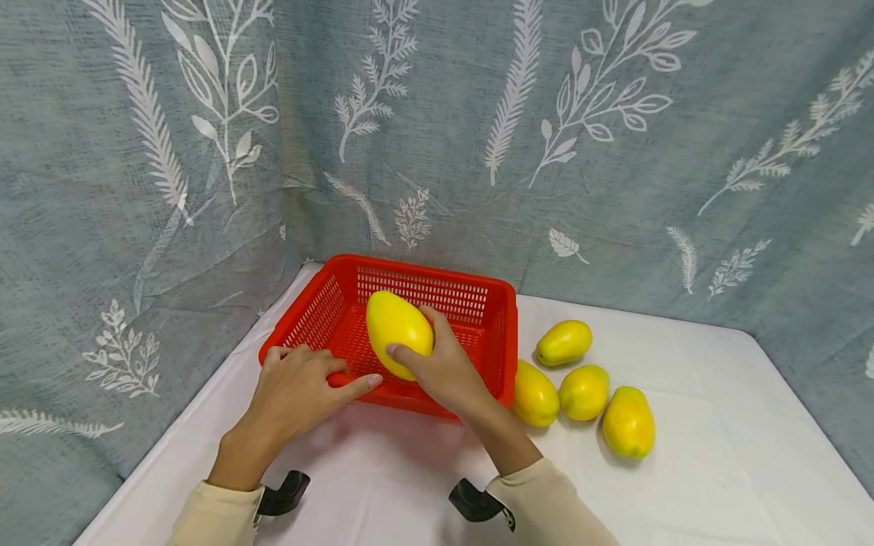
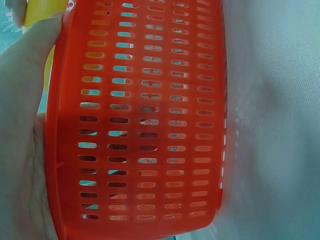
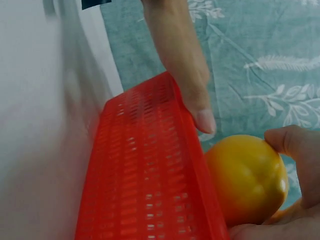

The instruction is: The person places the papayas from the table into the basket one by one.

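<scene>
A red plastic basket point(image 1: 437, 271) with slotted walls stands on the white cloth, its floor bare where it shows. My left hand point(image 1: 295, 388) grips the near rim towards the left corner, the thumb lying along it. Over the basket, my right hand point(image 1: 447, 370) holds a yellow papaya point(image 1: 394, 327), thumb on the near side and fingers round the far side. In the right wrist view the papaya's ridged end point(image 3: 250, 180) shows just beyond the rim. The left wrist view is filled mostly by the basket's outer wall point(image 2: 140, 135).
Several more yellow papayas, tinged green, lie right of the basket: one at the back point(image 1: 564, 343), one close against the basket wall point(image 1: 536, 394), others beside it point(image 1: 628, 423). Blue-grey leaf-patterned curtains point(image 1: 451, 136) hang behind and to the left.
</scene>
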Demonstrator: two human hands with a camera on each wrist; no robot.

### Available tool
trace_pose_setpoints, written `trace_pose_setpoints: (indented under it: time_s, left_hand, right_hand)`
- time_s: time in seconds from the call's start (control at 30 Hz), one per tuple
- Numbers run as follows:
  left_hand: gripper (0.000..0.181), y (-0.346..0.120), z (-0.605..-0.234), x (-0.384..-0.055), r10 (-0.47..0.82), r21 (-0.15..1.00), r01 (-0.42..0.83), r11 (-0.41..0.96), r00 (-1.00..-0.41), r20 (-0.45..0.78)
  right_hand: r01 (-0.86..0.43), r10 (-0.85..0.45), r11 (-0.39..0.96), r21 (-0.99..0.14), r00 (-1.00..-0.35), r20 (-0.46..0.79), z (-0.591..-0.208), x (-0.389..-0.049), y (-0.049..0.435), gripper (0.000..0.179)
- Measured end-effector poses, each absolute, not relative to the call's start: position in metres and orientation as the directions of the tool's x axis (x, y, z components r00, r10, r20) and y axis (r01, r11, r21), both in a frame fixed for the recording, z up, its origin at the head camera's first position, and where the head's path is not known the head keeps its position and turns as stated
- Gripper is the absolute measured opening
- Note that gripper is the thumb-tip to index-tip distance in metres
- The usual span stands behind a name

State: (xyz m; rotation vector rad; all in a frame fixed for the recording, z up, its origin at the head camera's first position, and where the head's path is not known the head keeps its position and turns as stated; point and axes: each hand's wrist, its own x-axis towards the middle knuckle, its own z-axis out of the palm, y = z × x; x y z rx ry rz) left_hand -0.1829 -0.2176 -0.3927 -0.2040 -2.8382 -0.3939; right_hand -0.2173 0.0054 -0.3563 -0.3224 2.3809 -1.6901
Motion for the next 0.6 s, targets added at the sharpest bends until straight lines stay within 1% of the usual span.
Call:
trace_pose_setpoints:
  time_s: [0.3,0.6]
  left_hand:
    - [0.066,-0.218,-0.394,-0.185,0.106,0.246,0.179,0.953,-0.953,0.283]
    - [0.068,-0.219,-0.396,-0.185,0.109,0.254,0.183,0.950,-0.954,0.278]
  right_hand:
    - [-0.125,-0.307,0.394,-0.911,-0.952,-0.003,-0.361,-0.231,-0.013,0.085]
    - [-0.106,-0.334,0.461,-0.881,-0.941,-0.061,-0.368,-0.243,-0.024,0.084]
